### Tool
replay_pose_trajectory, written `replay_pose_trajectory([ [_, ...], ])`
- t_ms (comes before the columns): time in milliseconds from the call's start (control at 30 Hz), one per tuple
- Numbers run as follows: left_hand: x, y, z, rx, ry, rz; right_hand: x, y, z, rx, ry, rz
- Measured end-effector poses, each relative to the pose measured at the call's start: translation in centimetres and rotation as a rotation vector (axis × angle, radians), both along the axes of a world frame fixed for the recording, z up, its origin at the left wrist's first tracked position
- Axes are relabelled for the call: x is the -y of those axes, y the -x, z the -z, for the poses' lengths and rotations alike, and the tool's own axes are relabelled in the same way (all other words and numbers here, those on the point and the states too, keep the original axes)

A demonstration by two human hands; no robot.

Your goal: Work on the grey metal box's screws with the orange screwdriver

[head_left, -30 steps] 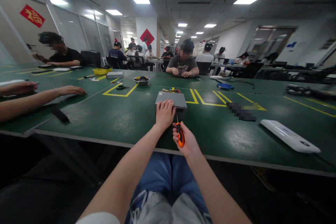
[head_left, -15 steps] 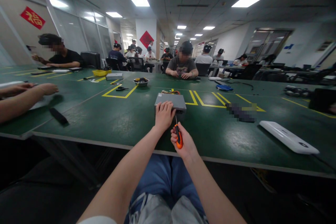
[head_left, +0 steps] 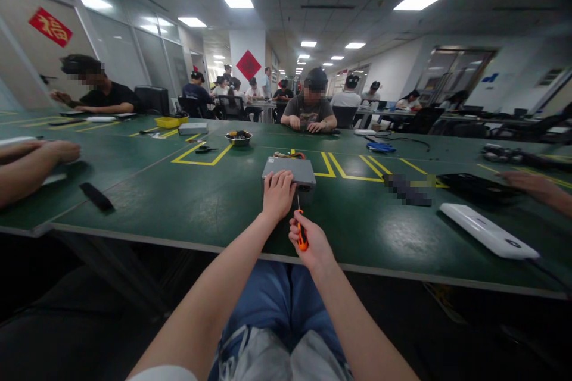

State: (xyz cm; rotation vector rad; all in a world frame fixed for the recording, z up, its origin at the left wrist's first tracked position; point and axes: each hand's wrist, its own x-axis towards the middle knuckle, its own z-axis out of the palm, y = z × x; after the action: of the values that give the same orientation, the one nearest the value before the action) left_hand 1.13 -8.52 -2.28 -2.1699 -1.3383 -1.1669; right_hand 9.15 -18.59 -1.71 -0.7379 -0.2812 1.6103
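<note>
A grey metal power supply unit (head_left: 304, 170) lies on the green table in front of me, with coloured cables (head_left: 292, 155) bunched behind it. Across its top and near edge my left hand (head_left: 277, 195) is gripping it, fingers bent over the lid. My right hand (head_left: 315, 243) is closed around the orange and black handle of a screwdriver (head_left: 302, 239). The thin shaft points up toward the unit's front face, beside a dark socket. Whether the tip sits in a screw is too small to tell.
A white power bank-like device (head_left: 487, 231) with a cable and a black flat object (head_left: 478, 186) lie to the right, near another person's hand (head_left: 536, 187). A metal bowl (head_left: 239, 138) of small parts stands beyond. At left are a black strip (head_left: 97, 196) and a co-worker's arms (head_left: 40, 166).
On the right, the black flat object has come onto the table, with another person's hand beside it. The left co-worker's hands have shifted left. My grip on unit and screwdriver stays the same.
</note>
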Motion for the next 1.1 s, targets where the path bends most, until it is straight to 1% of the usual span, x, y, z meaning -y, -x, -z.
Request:
replay_pose_trajectory([
  [267,-0.17,-0.04,0.14,0.003,0.0,0.003,0.32,-0.16,-0.55,-0.024,0.019,-0.086],
  [533,-0.09,-0.01,0.16,-0.003,-0.003,0.001,0.19,-0.1,-0.43,-0.026,0.036,-0.023],
  [767,-0.29,0.0,0.32,-0.006,-0.008,0.002,0.2,-0.39,-0.5,-0.054,0.034,-0.114],
  [967,-0.15,0.01,0.23,-0.02,-0.023,-0.008,0.05,-0.4,-0.14,-0.062,0.022,-0.055],
  [1033,-0.18,-0.01,0.26,-0.023,-0.026,-0.012,0.12,-0.46,-0.18,-0.073,0.02,-0.066],
  [1100,-0.27,-0.04,0.33,-0.021,-0.027,-0.013,0.2,-0.59,-0.31,-0.085,0.021,-0.107],
])
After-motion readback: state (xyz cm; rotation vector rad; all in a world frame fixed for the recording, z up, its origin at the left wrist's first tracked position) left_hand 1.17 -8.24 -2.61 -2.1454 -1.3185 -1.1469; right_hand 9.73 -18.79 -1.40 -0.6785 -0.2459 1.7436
